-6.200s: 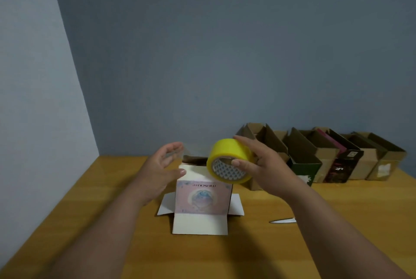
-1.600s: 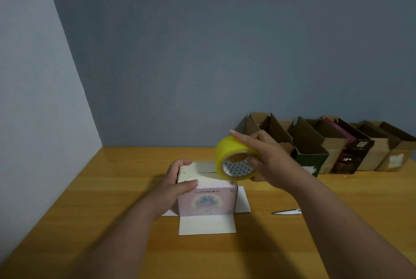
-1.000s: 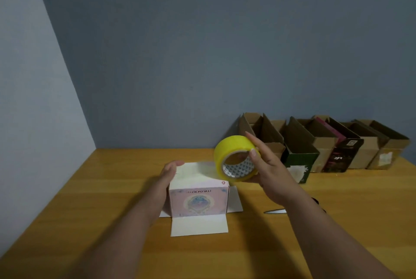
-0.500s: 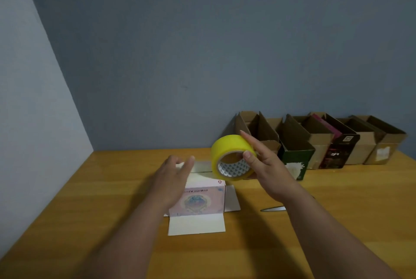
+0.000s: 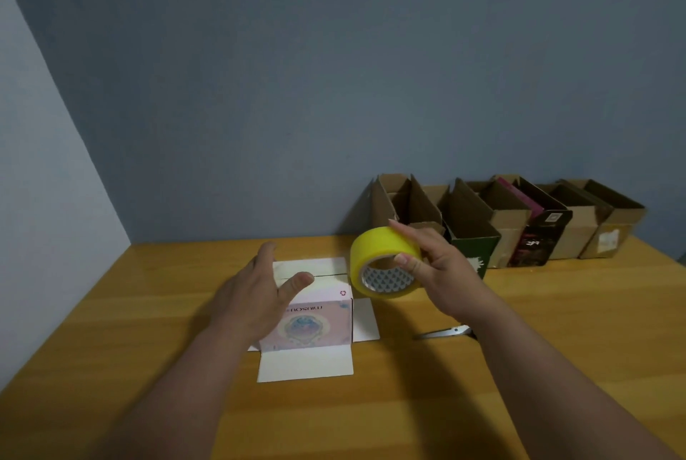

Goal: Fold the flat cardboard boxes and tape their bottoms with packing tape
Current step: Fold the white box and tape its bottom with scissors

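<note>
Presently, a small pink box (image 5: 315,318) stands upside down on the wooden table (image 5: 148,329), its printed front facing the camera with the lettering inverted. Its upward-facing flaps are folded shut, and a seam runs across that top face. White flaps lie spread flat on the table at the near side and the right side of the box.

Left hand (image 5: 256,296): fingers straight and spread, holding nothing, positioned over the left part of the box. Whether it touches the cardboard cannot be determined.

Right hand (image 5: 434,266): grips a roll of yellow packing tape (image 5: 384,261), thumb on the near rim, fingers across the outer band. The roll is held in the air just beside the box's right top edge, its patterned core facing the camera. Whether a strip of tape runs from roll to box cannot be determined.

Scissors (image 5: 443,332) lie on the table to the right of the box, partly hidden by the right forearm.

A row of open cardboard boxes (image 5: 512,222) stands along the blue wall (image 5: 334,88) at far right.
</note>
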